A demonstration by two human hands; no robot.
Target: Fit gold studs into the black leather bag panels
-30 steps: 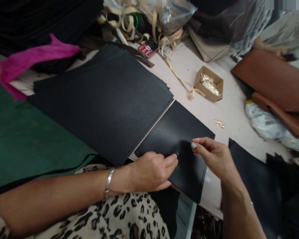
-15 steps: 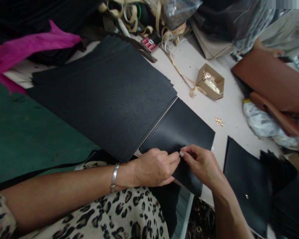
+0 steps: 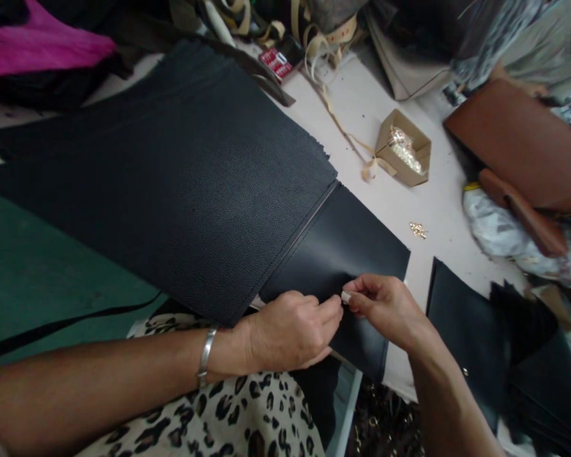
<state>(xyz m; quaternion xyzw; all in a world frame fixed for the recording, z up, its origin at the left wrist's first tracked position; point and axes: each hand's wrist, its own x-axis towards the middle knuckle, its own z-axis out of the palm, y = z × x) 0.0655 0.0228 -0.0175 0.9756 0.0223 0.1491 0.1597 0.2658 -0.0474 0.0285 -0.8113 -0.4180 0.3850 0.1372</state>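
Note:
A smooth black leather piece (image 3: 342, 247) lies on the pale table in front of me. My left hand (image 3: 288, 330), a silver bangle on its wrist, rests curled on the piece's near edge with thumb and forefinger pinched. My right hand (image 3: 385, 304) meets it fingertip to fingertip, also pinched at the same spot on the leather. Whatever small thing sits between the fingertips is too small to make out. A large stack of grained black leather sheets (image 3: 181, 171) lies just left of the piece, overlapping its edge.
A small cardboard box of gold metal fittings (image 3: 403, 149) stands beyond the piece, with a few loose gold fittings (image 3: 417, 230) on the table. More black pieces (image 3: 476, 330) lie at the right, brown leather parts (image 3: 518, 146) at far right, magenta cloth (image 3: 42, 38) at top left.
My right hand has come left from a gap to touch the left hand's fingertips on the black piece. The view has shifted slightly; the left hand has stayed in place.

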